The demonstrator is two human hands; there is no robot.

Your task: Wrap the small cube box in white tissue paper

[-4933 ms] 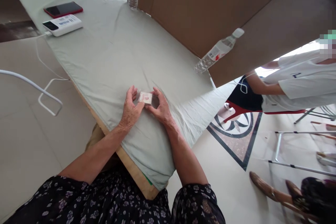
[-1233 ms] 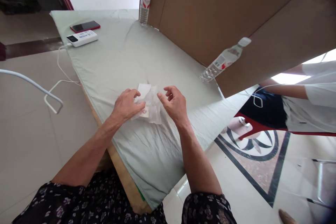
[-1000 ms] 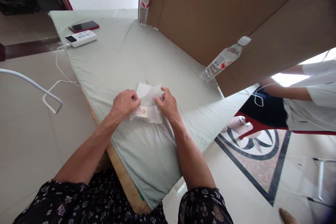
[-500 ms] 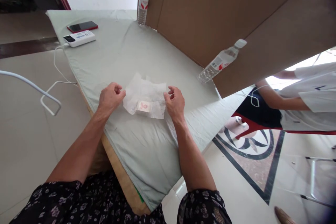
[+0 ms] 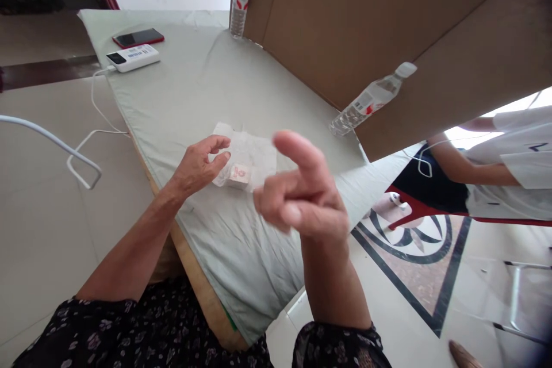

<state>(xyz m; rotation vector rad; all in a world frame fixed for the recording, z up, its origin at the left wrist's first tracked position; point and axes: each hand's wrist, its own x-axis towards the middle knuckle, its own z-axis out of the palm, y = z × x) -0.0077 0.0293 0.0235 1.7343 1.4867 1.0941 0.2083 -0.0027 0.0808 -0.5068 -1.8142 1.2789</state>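
A small white box (image 5: 239,176) with red print lies on a crumpled sheet of translucent bubble wrap (image 5: 257,152), on the cloth-covered table. My left hand (image 5: 200,165) is at the left side of the wrap, thumb and forefinger apart with a gap between them; whether it touches the sheet I cannot tell. Raised nearer to the camera is my right hand (image 5: 304,190), slightly blurred, forefinger stretched out, thumb apart and the other fingers bent. Nothing shows in it. It hides the right part of the wrap.
A power bank (image 5: 134,58) with a cable and a phone (image 5: 138,38) lie at the far left of the table (image 5: 185,80). A water bottle (image 5: 240,3) and a tilted second bottle (image 5: 373,100) stand against a cardboard panel (image 5: 345,23). A person (image 5: 487,167) sits at the right.
My right hand has lifted from the wrap's right edge toward the camera, forefinger extended. My left hand has moved right, over the wrap's left side. The box stays on the wrap.
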